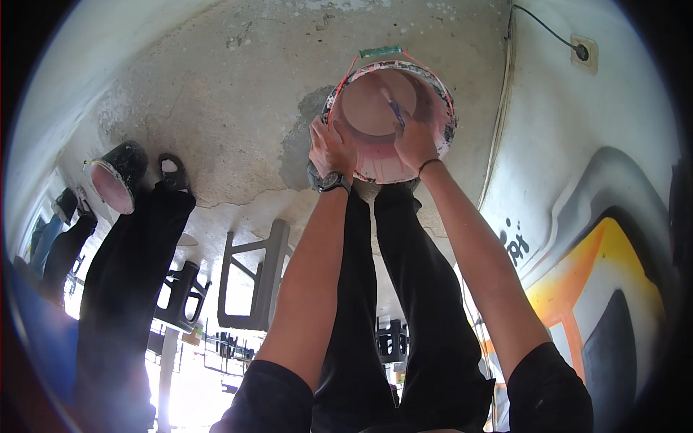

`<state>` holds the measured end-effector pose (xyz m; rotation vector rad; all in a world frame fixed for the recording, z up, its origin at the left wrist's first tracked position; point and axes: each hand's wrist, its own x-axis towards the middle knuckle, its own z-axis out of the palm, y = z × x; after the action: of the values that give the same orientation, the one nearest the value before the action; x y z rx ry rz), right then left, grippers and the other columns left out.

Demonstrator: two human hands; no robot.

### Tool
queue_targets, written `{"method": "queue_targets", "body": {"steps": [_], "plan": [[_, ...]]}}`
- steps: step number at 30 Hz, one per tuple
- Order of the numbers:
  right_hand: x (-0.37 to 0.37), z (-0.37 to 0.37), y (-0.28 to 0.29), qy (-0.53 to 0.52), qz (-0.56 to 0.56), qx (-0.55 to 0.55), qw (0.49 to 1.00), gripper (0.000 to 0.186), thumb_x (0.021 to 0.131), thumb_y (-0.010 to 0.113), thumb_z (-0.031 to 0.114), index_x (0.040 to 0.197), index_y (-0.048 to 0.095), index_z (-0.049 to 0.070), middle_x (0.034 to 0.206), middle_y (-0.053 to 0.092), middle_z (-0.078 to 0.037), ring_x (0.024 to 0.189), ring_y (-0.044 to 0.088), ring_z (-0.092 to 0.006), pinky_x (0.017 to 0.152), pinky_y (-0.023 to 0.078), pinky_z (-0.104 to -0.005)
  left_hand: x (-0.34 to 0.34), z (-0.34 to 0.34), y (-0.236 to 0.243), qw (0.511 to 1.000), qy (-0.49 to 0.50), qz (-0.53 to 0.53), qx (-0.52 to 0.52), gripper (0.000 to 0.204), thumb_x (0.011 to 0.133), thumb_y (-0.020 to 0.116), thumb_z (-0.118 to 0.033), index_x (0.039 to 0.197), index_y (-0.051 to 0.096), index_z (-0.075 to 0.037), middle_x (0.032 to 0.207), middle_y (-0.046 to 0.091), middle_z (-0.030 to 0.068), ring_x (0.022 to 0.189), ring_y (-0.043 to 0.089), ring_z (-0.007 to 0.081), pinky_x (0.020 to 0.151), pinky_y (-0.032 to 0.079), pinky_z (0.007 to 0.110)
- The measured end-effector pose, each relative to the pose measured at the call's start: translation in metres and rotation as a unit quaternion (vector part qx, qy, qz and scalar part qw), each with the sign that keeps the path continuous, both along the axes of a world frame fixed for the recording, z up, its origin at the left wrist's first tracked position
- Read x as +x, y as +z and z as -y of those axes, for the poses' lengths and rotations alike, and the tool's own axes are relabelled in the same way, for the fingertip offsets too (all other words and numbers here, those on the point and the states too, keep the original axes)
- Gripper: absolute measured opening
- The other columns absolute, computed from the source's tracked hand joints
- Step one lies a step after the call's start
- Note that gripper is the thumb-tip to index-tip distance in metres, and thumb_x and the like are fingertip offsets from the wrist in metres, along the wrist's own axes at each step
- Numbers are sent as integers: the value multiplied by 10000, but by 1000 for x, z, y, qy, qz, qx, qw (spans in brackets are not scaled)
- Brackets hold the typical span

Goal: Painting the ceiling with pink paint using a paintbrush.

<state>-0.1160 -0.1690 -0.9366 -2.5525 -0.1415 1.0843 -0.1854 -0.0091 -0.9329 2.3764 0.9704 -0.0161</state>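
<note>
A paint-smeared bucket [433, 130] with pink liquid inside is in front of me at my feet, its red wire handle and green grip [380, 52] at the far rim. My left hand [330, 150] grips the bucket's left rim. Inside it, my right hand [413, 141] holds a thin blue-handled tool [395, 110], slanting into the pink liquid; its far end is hard to make out.
Another person's leg [126, 289] stands at left beside a dark bucket [136, 169] with pink inside; more legs [66, 249] are beyond. Plastic stools [256, 274] stand behind me. A painted wall [577, 144] with a socket [583, 52] and cable runs along the right.
</note>
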Motion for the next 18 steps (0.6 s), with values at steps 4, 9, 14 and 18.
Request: {"method": "queue_targets", "body": {"steps": [4,9,14,18], "plan": [[-13,14,0,-188,-68,100,975,239,936,501,97,1150,560,8,760,651,-178,680,661,-298,653,526,-419,2,-4,14,998,-9,-56,-39,359,912,558,-187,1186,449,16,1108,552,227,953,593,427,750,497,491],[-21,12,3,-487,-269,191,809,120,968,475,120,979,565,40,654,563,-44,487,516,-133,424,402,-305,0,12,33,982,-65,81,158,356,878,590,-167,1168,469,-1,1093,551,210,998,568,402,840,470,472],[-31,11,-18,-537,-288,245,754,204,970,514,195,863,595,42,652,573,-37,455,501,-139,384,366,-287,6,42,32,971,-139,113,-160,350,863,632,-248,1042,525,34,982,605,197,931,594,360,795,477,455],[-44,11,-40,-377,-21,224,899,249,951,552,223,879,643,4,693,631,-72,478,565,-173,402,419,-297,5,85,-29,897,219,-61,-380,343,890,621,-322,977,537,-1,820,610,124,769,617,298,662,492,456]]}}
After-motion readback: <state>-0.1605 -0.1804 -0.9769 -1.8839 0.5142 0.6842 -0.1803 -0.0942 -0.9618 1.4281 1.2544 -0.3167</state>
